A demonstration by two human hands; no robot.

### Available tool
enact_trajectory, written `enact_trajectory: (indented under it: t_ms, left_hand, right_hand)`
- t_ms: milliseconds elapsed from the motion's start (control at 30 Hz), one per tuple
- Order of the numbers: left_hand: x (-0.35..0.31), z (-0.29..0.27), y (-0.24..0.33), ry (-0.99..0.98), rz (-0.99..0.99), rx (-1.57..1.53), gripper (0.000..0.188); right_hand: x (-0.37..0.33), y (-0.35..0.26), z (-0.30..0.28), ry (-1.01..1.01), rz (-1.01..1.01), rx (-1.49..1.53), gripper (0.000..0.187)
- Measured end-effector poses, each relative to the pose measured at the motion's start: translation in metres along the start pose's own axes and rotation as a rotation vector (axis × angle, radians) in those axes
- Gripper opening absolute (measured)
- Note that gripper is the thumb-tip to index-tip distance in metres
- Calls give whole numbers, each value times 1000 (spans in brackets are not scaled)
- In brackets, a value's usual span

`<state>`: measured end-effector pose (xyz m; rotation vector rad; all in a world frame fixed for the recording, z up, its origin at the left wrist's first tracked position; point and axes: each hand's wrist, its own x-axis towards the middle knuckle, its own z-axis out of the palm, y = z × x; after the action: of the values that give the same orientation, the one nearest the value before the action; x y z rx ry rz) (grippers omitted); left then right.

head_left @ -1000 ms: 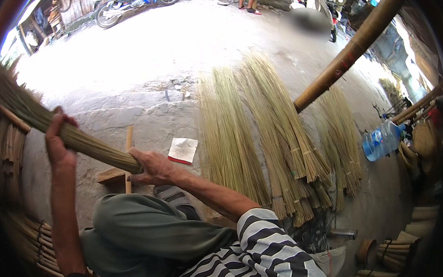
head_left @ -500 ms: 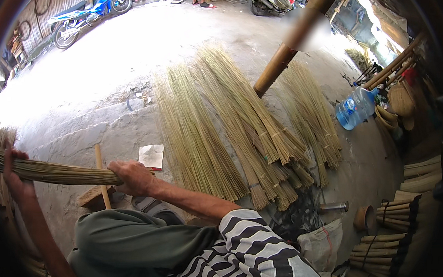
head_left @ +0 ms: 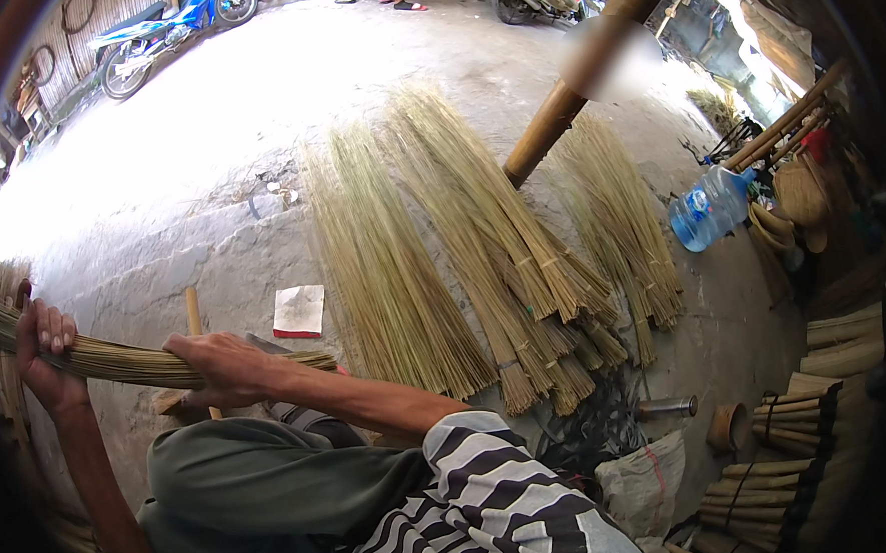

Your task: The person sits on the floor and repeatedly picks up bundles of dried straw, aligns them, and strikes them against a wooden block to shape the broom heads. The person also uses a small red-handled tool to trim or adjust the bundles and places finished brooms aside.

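Note:
A long bundle of thin straw-like broom stalks (head_left: 123, 362) stretches across my lap's left side, its far left part running out of the picture. My left hand (head_left: 50, 352) is wrapped around it near the left rim, fingers curled over the top. Further right, my right hand (head_left: 220, 367) grips the same bundle. Beyond the right wrist, the stalk ends (head_left: 310, 359) stick out above the forearm. Under and behind the right hand stand a wooden stick (head_left: 194, 314) and a wooden block (head_left: 169, 400), partly hidden.
Several tied stalk bundles (head_left: 402, 284) lie fanned across the concrete floor ahead. A bamboo post (head_left: 546, 132) slants among them. To the right are a blue water jug (head_left: 709, 208), a metal cylinder (head_left: 668, 407) and bundled sticks (head_left: 757, 493). A blue motorbike (head_left: 175, 37) stands far left.
My right hand has slid left along the bundle, closer to my left hand, so more stalk ends show past it. My left hand's fingers now curl over the stalks.

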<state>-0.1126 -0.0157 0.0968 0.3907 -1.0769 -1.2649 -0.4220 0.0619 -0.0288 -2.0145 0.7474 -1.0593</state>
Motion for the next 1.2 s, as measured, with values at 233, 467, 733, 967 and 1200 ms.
enact_trajectory:
  t_ms: [233,467,733,967,1200]
  left_hand:
    - [-21,59,-39,162,-42,150,21]
    - [-30,96,-30,8,36,287,24]
    - [-43,112,-53,95,-50,339,30]
    - [-35,112,-24,-172,80,970,85]
    - [-53,87,-54,-195,-253,1306,86]
  right_hand:
    - [30,-7,12,26,61,121,48]
    - [24,-6,24,2,60,356,53]
    - [58,-31,32,221,-48,235,58]
    - [77,-37,0,451,84,357,34]
    - [132,-69,-6,680,-193,881,29]
